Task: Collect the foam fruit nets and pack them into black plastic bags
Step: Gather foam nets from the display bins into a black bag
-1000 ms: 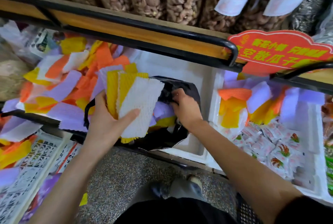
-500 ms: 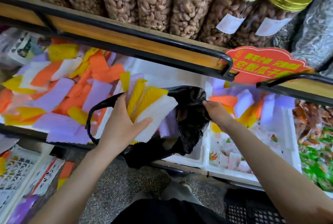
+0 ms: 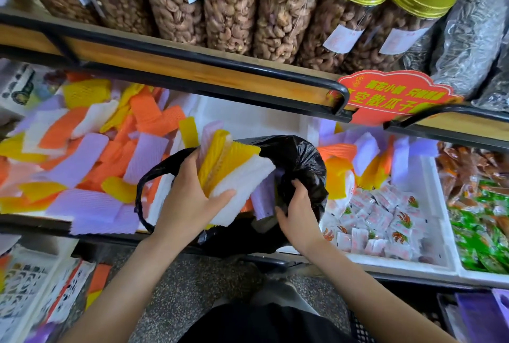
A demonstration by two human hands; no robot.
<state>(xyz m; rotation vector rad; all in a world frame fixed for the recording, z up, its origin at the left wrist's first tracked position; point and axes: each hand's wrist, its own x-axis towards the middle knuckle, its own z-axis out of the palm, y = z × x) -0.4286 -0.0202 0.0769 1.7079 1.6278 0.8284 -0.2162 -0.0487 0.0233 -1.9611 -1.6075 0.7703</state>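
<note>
Loose nets: A drift of orange, purple, yellow and white foam fruit nets (image 3: pixel 82 155) covers the shelf to the left of the black plastic bag (image 3: pixel 300 160), reaching as far as its handle.
Cartons: Patterned white cartons (image 3: pixel 27 287) sit below and to the left of the bag, under the shelf edge, with stray nets among them.
Handle: A black handle loop (image 3: pixel 143 191) arcs just left of the bag's mouth, beside the left wrist. Whether any finger catches it cannot be told.
Left hand: The left hand (image 3: pixel 190 205) grips a fanned sheaf of nets, with the fingers curled behind it and the thumb pressed across the front white one.
Held sheaf: The yellow and white sheaf (image 3: pixel 237 174) tilts over the bag's open mouth, lower ends at the opening and upper ends sticking out.
Inside the bag: Purple nets (image 3: pixel 261 199) stand in the mouth, between the two hands.
Right hand: The right hand (image 3: pixel 297 213) grips gathered plastic at the bag's right rim, fingers curled into the folds.
Above the bag: A black metal rail (image 3: pixel 192 58) edges the upper shelf, where lidded jars of nuts (image 3: pixel 228 12) stand in a row.
Right of the bag: A white foam box (image 3: pixel 440 232) holds more nets at the back and small white sachets (image 3: pixel 380 221) in front. The bag bulges against its left side.
Sign: A red scalloped sign (image 3: pixel 396 97) hangs above and to the right of the bag.
Far right: Green snack packets (image 3: pixel 484 232) lie well to the bag's right.
</note>
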